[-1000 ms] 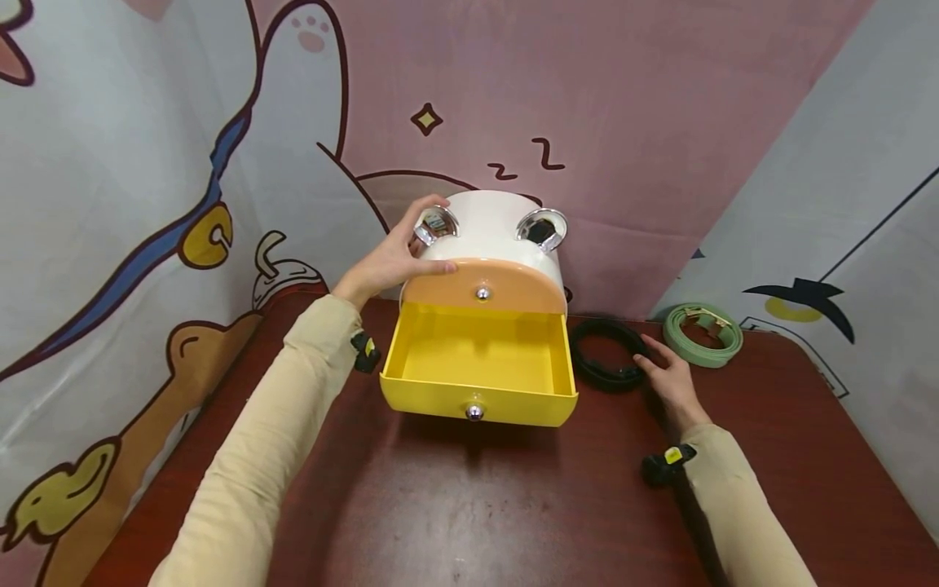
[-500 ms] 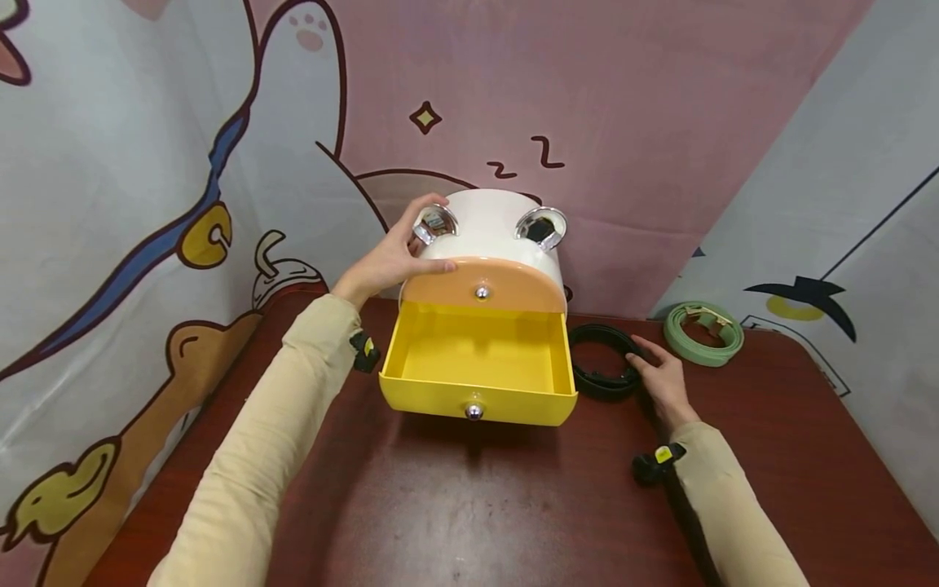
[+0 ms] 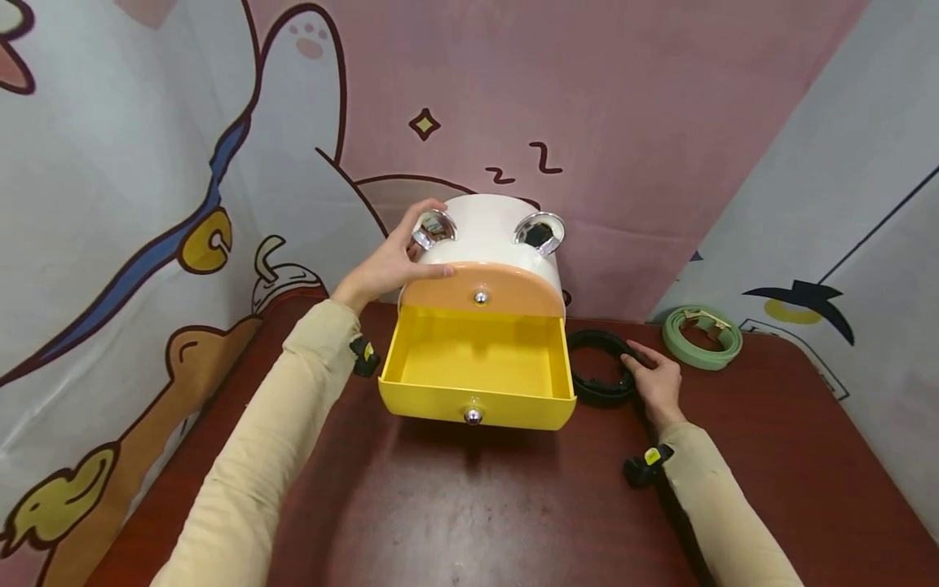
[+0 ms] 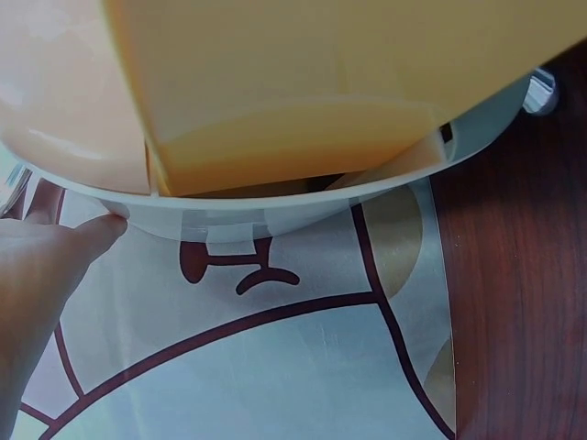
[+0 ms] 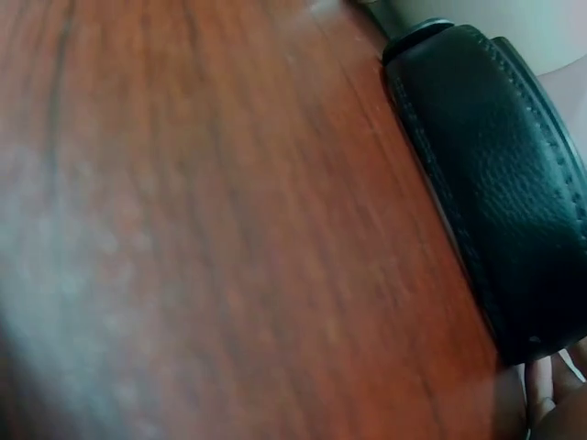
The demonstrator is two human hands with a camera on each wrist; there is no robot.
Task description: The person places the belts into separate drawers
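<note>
A white drawer box (image 3: 490, 222) with chrome eyes stands on the table in the head view. Its orange upper drawer (image 3: 513, 292) is closed, while the yellow lower drawer (image 3: 477, 355) is pulled out with nothing inside. My left hand (image 3: 389, 265) grips the box's upper left edge, thumb on the front and fingers behind the chrome eye. Right of the box lies a coiled black belt (image 3: 597, 399), and my right hand (image 3: 655, 383) pinches its right side. Stitched black leather of the belt fills the right of the right wrist view, with fingertips (image 5: 539, 390) at its lower end.
A coiled green belt (image 3: 700, 352) with a gold buckle lies at the back right, beyond my right hand. The dark red wooden table (image 3: 469, 522) runs back to a printed cloth backdrop (image 3: 631, 122).
My right hand has moved a little left, and its thumb has come inside the black belt's coil. The belt has shifted slightly toward me. My left hand keeps its grip on the box.
</note>
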